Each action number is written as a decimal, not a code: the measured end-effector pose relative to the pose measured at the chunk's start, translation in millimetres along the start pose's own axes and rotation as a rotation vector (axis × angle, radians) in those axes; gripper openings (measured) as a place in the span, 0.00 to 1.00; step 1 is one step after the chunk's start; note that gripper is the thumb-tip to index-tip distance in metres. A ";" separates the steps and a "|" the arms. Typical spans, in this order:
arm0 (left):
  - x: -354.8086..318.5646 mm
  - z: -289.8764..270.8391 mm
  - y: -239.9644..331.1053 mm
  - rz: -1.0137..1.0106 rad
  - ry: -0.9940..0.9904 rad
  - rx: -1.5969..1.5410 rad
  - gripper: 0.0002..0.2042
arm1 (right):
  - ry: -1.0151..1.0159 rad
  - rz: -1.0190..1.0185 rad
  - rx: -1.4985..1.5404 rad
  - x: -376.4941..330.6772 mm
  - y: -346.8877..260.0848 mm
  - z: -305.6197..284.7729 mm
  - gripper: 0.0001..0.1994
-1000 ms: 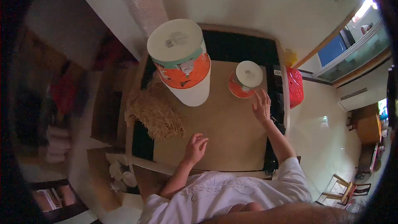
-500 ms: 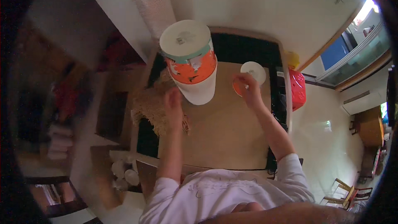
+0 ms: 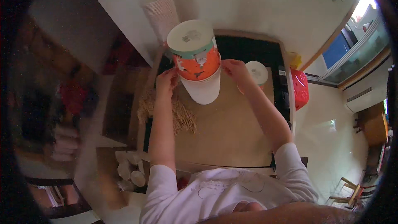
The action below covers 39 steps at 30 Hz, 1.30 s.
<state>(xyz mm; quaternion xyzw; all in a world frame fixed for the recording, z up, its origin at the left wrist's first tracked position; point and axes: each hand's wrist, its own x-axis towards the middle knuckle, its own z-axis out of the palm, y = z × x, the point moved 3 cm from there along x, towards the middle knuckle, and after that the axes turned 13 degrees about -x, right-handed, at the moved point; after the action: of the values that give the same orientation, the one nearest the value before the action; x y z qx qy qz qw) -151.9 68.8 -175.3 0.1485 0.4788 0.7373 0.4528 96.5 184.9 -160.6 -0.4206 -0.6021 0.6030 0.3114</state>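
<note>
An orange paper bucket point(image 3: 198, 64) with a green band and printed figures stands upside down, its pale round base facing up. It sits over a white tapered bucket or stack point(image 3: 203, 90) on the brown board. My left hand point(image 3: 166, 81) pinches the bucket's lower rim from the left. From the right, my right hand point(image 3: 236, 69) has its fingertips closed at the same rim. Just beyond the right hand is a smaller upturned tub point(image 3: 258, 71) with a white base, partly covered by my forearm. Bundled tan straw-like strands point(image 3: 182, 116) lie beside my left forearm.
A tall stack of nested pale cups point(image 3: 161, 12) leans near the wall behind the bucket. The brown board point(image 3: 232, 132) lies on a dark green tabletop point(image 3: 248, 47) with a raised rim. A red plastic basket point(image 3: 299, 88) stands beyond the table's right side.
My right hand has moved left from the smaller tub to the orange bucket's rim. My left hand has come up to its left side. The bucket remains over the white one.
</note>
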 end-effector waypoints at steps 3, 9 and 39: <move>-3.8 8.2 -2.2 -0.064 -0.096 -0.154 0.07 | -0.014 0.043 0.013 -3.3 -1.1 5.2 0.08; -1.9 -2.5 4.6 -0.112 -0.089 -0.219 0.06 | -0.102 0.081 -0.049 -13.9 -16.1 9.7 0.07; -122.9 -173.9 -211.1 0.017 0.133 0.630 0.09 | -0.117 -0.209 -0.505 -234.8 124.8 -35.4 0.10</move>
<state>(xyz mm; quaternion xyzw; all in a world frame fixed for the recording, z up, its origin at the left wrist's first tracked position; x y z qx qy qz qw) -87.4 -102.4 -412.8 0.2369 0.7109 0.5645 0.3463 250.2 -15.9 -250.1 -0.3850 -0.7904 0.4216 0.2218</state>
